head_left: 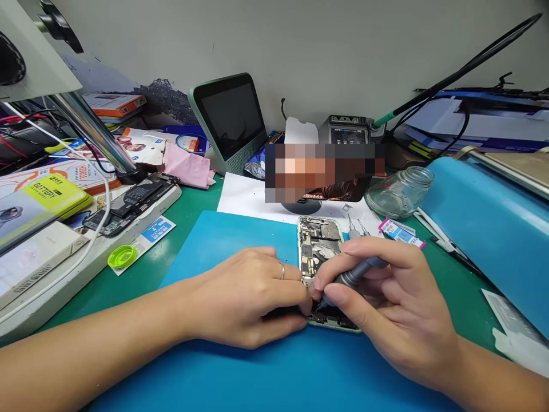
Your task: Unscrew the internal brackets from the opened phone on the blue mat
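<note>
An opened smartphone [326, 231], its board and inner parts exposed, lies face up on the blue mat [240, 375]. My left hand [251, 297], with a ring on one finger, grips the phone's lower left edge between curled fingers and thumb. A grey screwdriver [355, 276] is pinched in my right hand [412, 315]. It slants down, its tip at the lower end of the phone. My fingers cover part of the phone's middle and right side. Just beyond the phone, slim metal tools [354, 229] lie partly hidden behind my right hand.
At the back stand a smart display [231, 123] and a partly blurred phone screen on a round stand [302, 206]. A glass jar [401, 191] sits at the right. Leftward are boxes [43, 200], another phone part [137, 200], a green cap [122, 256] and a metal post [94, 131].
</note>
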{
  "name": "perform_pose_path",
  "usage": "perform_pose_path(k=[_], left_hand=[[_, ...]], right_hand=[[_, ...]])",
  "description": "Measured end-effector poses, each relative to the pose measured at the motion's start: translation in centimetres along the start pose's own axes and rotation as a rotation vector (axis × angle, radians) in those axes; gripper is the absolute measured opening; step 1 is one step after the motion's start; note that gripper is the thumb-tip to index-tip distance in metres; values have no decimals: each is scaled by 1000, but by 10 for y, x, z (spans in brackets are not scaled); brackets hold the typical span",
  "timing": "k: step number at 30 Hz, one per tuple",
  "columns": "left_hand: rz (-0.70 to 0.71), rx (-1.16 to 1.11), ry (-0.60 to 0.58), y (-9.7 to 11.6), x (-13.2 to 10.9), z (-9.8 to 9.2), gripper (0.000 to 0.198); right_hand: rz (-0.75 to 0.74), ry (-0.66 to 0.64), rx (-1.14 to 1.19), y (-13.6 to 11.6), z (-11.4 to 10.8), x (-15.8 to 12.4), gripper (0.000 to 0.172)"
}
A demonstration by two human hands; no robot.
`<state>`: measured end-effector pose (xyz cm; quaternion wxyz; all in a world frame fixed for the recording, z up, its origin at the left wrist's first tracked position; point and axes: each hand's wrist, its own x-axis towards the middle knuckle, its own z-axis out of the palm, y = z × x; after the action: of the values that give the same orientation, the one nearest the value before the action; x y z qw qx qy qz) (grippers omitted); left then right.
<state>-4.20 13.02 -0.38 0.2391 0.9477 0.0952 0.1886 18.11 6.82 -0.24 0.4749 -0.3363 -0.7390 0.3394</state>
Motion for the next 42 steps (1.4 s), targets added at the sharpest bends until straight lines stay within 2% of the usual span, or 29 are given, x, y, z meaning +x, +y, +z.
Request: perform_pose_path(k=[7,20,26,33,39,42], left_hand=[[16,59,40,-1,-1,0,7],[55,54,7,-1,-1,1,9],[0,56,13,-1,-2,0,9],[50,62,3,-1,-2,2,9],[63,90,-7,-1,-1,2,11],[66,89,0,-1,-1,1,8]], right_hand=[[33,18,31,2,1,1,40],[28,52,7,-1,1,4,38],[35,39,2,-2,1,2,35],[15,6,35,-1,-1,4,36],[4,91,10,0,2,3,38],[3,71,-14,2,2,3,38]])
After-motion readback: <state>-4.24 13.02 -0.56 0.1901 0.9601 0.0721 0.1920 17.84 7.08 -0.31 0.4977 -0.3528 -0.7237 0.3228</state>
